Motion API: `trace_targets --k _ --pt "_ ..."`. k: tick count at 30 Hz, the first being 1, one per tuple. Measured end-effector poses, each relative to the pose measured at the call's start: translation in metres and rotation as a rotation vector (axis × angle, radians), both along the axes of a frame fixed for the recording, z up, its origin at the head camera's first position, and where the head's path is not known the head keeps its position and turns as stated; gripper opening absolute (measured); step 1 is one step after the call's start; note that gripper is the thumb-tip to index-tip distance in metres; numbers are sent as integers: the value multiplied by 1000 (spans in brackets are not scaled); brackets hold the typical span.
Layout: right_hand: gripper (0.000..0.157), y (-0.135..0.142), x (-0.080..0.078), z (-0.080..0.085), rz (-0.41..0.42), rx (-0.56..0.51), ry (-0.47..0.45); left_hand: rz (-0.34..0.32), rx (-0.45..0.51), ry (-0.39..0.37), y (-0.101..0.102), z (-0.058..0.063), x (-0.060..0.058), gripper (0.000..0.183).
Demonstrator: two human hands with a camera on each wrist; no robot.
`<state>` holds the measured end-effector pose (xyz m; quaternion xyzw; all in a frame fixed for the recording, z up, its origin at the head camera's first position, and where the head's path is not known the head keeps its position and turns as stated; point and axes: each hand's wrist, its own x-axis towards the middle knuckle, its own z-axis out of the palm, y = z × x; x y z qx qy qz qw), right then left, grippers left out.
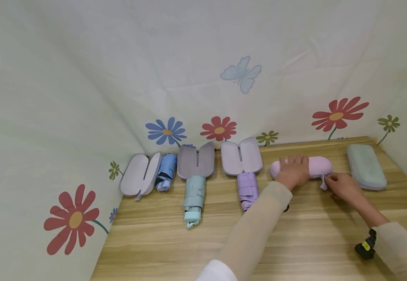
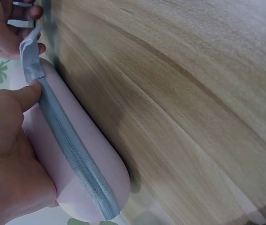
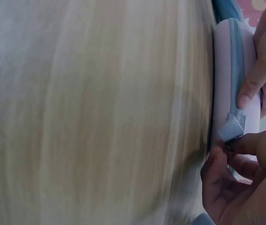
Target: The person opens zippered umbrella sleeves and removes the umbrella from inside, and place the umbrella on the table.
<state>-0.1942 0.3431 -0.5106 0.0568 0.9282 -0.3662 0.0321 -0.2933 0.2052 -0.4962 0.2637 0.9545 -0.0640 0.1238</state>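
Note:
A pink zip case point(image 1: 319, 166) lies lengthwise on the table, closed along the part of its grey zip point(image 2: 72, 145) that shows. My left hand point(image 1: 294, 171) holds the case from above, fingers over the top and thumb pressed beside the zip. At the case's right end a grey fabric tab point(image 3: 232, 125) sticks out from the zip. My right hand point(image 1: 345, 187) pinches the zip pull by that tab between thumb and forefinger; the fingertips mostly hide the pull.
Three open cases stand along the back: a white one point(image 1: 133, 175), a grey one point(image 1: 189, 158) and a lilac one point(image 1: 230, 158). Beside them lie blue point(image 1: 168, 166), teal point(image 1: 194, 193) and purple point(image 1: 247, 185) folding umbrellas. A green case point(image 1: 366, 166) lies right of my hands.

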Motion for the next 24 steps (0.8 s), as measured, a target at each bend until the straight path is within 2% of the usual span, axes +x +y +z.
trace_targets --k 2,7,10,13,16,21,24 --pt "35 0 -1 0 10 91 59 -2 8 6 0 0 -1 68" --pt "26 -1 -4 5 23 395 208 -13 2 2 1 -2 -6 70" --pt "23 0 -6 10 69 508 274 -11 1 -9 2 -4 -9 71" --pt "26 2 -8 13 133 578 355 0 16 -16 1 -4 -10 70" --pt "26 3 -9 12 161 639 427 3 20 -12 0 -6 -10 69" --pt "10 2 -8 8 140 686 453 1 2 -24 1 -9 -14 70" --pt "9 2 -8 5 134 702 485 -1 -2 -35 2 -10 -16 71"
